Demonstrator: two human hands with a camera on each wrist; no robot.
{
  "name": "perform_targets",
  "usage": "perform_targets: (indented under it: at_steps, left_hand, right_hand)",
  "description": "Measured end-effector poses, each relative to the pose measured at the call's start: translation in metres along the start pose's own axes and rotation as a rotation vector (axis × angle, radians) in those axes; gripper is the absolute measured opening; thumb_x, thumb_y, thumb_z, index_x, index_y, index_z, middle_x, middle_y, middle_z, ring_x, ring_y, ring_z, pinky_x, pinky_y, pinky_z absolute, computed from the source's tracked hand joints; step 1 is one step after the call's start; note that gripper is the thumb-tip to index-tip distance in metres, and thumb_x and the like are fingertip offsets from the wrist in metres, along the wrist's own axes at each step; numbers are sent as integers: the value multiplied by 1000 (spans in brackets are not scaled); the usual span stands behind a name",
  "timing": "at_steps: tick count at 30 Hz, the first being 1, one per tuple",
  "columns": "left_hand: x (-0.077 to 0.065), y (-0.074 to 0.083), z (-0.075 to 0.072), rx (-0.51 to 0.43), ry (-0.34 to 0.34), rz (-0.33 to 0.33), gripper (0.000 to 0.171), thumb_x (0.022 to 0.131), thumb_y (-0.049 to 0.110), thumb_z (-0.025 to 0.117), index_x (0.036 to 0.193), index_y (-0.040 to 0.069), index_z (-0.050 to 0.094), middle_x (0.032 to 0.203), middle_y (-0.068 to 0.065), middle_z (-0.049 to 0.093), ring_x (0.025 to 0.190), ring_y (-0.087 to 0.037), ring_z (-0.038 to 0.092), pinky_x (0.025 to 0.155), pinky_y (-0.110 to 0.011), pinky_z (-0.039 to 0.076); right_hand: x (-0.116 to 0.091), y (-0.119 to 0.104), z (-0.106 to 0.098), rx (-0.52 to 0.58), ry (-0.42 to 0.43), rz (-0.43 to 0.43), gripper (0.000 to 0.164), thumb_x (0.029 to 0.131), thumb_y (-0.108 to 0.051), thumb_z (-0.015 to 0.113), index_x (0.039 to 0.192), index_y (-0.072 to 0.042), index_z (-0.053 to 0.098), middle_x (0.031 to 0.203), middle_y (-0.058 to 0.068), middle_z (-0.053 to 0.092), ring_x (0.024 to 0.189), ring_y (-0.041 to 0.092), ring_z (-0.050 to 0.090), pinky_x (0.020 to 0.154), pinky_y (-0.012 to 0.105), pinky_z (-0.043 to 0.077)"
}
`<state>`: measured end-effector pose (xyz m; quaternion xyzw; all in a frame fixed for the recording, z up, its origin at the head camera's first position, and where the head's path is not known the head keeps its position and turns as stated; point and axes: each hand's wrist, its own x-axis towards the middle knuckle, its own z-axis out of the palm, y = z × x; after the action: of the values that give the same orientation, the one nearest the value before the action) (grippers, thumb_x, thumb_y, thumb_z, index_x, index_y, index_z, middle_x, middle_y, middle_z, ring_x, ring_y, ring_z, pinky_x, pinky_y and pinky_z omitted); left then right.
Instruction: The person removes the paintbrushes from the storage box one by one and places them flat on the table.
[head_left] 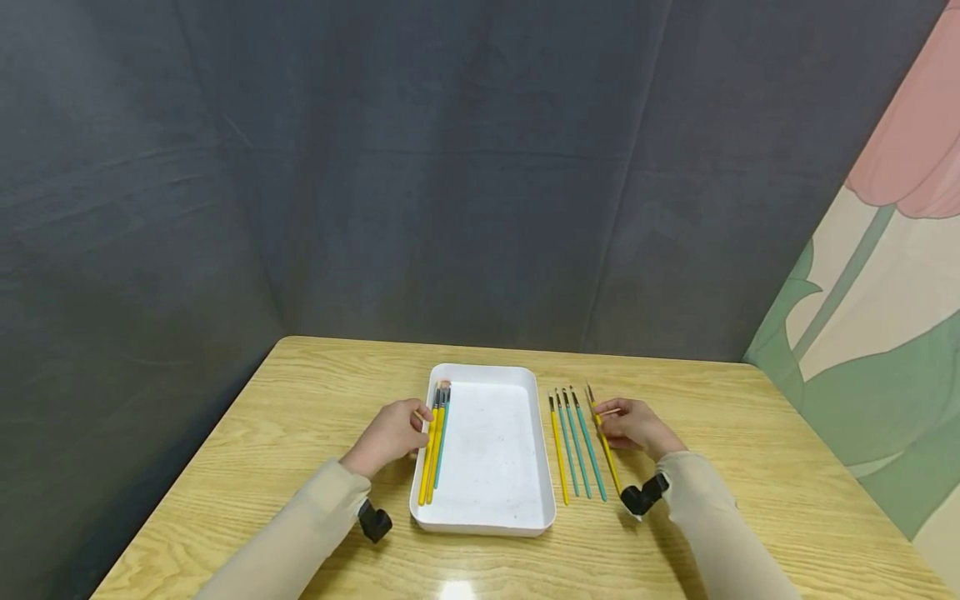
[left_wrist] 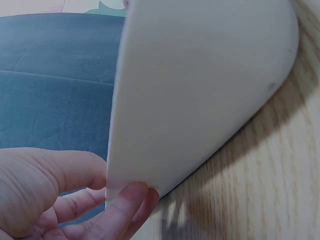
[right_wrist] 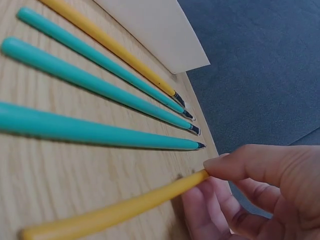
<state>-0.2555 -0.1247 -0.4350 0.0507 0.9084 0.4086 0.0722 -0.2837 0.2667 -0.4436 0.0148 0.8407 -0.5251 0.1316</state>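
Observation:
My left hand point(head_left: 390, 429) grips the left side wall of a white rectangular tray point(head_left: 495, 467), with fingers against the outer wall point(left_wrist: 190, 90) and the thumb at the rim. Inside the tray, along that side, lie yellow paintbrushes point(head_left: 431, 458) and a teal paintbrush point(head_left: 442, 446), bristles toward the far end. To the right of the tray, my right hand point(head_left: 633, 427) pinches a yellow paintbrush point(right_wrist: 115, 212) between thumb and fingers near its bristle end. Its handle slants back toward the wrist, close over the table.
Between tray and right hand, a yellow paintbrush point(head_left: 558, 450) and three teal paintbrushes point(head_left: 588, 454) lie side by side on the wooden table point(head_left: 337, 375). A dark curtain point(head_left: 450, 183) hangs behind the table. At right is a wall with painted flowers point(head_left: 862, 350).

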Motion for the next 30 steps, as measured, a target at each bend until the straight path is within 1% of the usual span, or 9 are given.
perform_targets:
  at_steps: [6,10,14,22,30]
  left_hand:
    - [1,-1,1,-4,0,-3,27,80,-1,66,106,3,62,85,-9,56,62,-17,54,54,-26,47]
    - [2,-1,1,-7,2,-14,27,80,-1,66,106,4,62,85,-8,56,63,-17,54,54,-25,47]
    - [2,0,0,-2,0,-12,27,80,0,67,106,4,62,86,-8,56,62,-17,55,54,-25,48]
    - [2,-1,0,-2,4,10,27,79,-2,66,105,3,62,85,-9,56,61,-17,55,53,-26,47]
    - [1,-1,-2,-4,-1,0,27,79,-1,66,106,3,62,86,-9,57,62,-17,55,53,-26,47]
  right_hand:
    - [2,2,1,-7,5,7,39,88,4,56,126,11,50,93,7,61,74,11,58,64,27,54]
    - [4,3,3,-28,11,13,38,89,3,56,125,10,51,91,7,62,72,11,58,63,27,54]
    - [6,1,6,-53,22,22,36,88,1,57,123,9,53,92,8,61,70,10,58,63,27,54]
    - [9,0,9,-47,39,34,33,85,2,61,117,7,56,89,5,58,67,10,56,58,25,52]
    - [8,-3,11,-51,34,29,35,84,2,63,118,8,55,88,7,61,65,10,57,57,26,52]
